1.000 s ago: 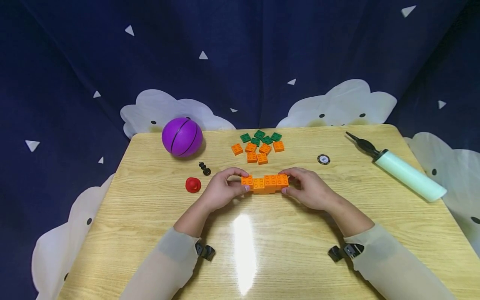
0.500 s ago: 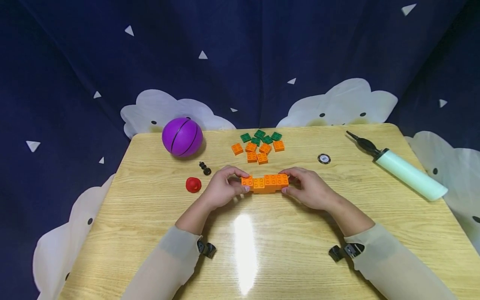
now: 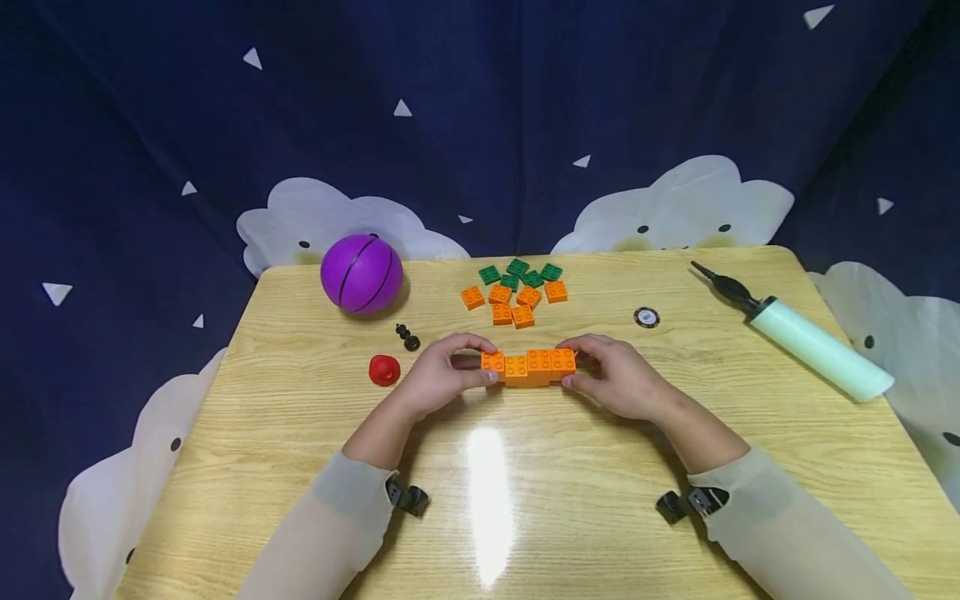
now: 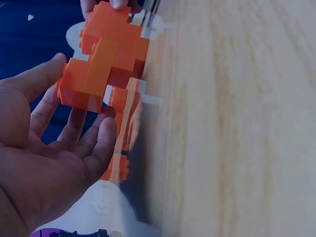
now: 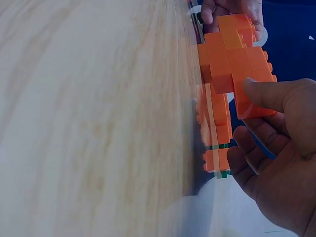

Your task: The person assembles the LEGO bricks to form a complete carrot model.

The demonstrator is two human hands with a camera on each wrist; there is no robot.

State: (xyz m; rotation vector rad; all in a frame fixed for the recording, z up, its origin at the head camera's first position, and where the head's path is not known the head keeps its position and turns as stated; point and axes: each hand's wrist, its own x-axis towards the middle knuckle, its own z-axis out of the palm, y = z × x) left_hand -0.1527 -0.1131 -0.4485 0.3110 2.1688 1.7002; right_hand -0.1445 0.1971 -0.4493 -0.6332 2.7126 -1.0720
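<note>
The orange brick row (image 3: 528, 367) lies left-to-right between your hands; left hand (image 3: 438, 379) and right hand (image 3: 618, 379) each pinch one end.

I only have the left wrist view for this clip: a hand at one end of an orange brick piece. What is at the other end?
Observer: In the head view, the right hand pinches the far end of the orange brick assembly, while the left hand pinches the near one.
Operator: Are there any spare bricks?
Observer: Yes, a cluster of loose orange bricks lies behind the assembly, with green bricks just beyond.
Operator: Anything else on the table?
Observer: A purple ball at the far left, a red cap beside the left hand, and a pale green pump on the right.
</note>
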